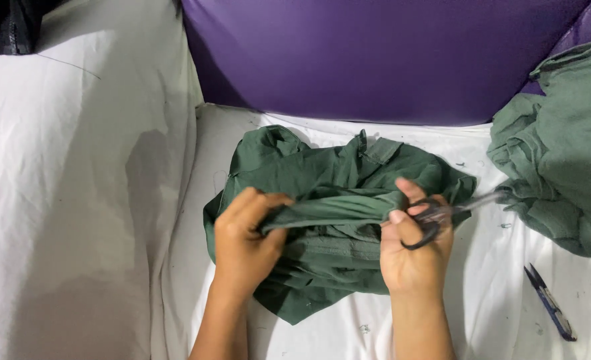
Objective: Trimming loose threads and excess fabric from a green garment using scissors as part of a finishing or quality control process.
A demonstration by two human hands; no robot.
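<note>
Head view, single entry.

1. Dark green garment (335, 193): crumpled, laid on the white sheet (482, 293) at frame centre. A folded strip of it is pulled taut between both hands.
2. Left hand (245, 240): placed at 8 o'clock of the garment, clenched on the near end of the taut strip, fingers curled over the cloth.
3. Right hand (412, 250): placed at 4 o'clock of the garment, the far end of the strip pinched under the thumb; black-handled scissors (442, 213) are gripped through the loops, blades directed toward 2 o'clock.
4. Pile of lighter green cloth (562, 153): heaped at 3 o'clock of the frame, just beside the scissor tips; contact cannot be told.
5. Small blue thread snips (550, 302): laid on the sheet at 4 o'clock, well apart from the hands.
6. Purple cushion (375, 53): set at 12 o'clock, behind the garment.
7. White draped cloth (75, 200): spread across 9 o'clock.
</note>
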